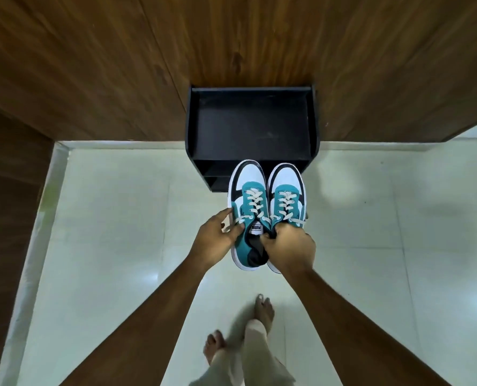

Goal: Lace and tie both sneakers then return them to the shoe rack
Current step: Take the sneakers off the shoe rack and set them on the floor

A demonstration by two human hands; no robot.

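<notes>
Two teal, white and black sneakers hang side by side in the air, toes pointing away from me, just in front of the black shoe rack [250, 123]. Cream laces run through the eyelets of both. My right hand [290, 246] pinches the inner collars of the left sneaker [247, 196] and the right sneaker [286, 196] together and carries both. My left hand [217, 235] rests against the outer side of the left sneaker, its thumb on a loose lace end. The rack's top shelf is bare; its lower shelves are mostly hidden behind the shoes.
The rack stands against a brown wood-panelled wall [231, 45]. More wood panelling closes in the left side [12, 190]. The floor is glossy white tile [106, 246]. My bare feet [265, 310] and light trousers show at the bottom.
</notes>
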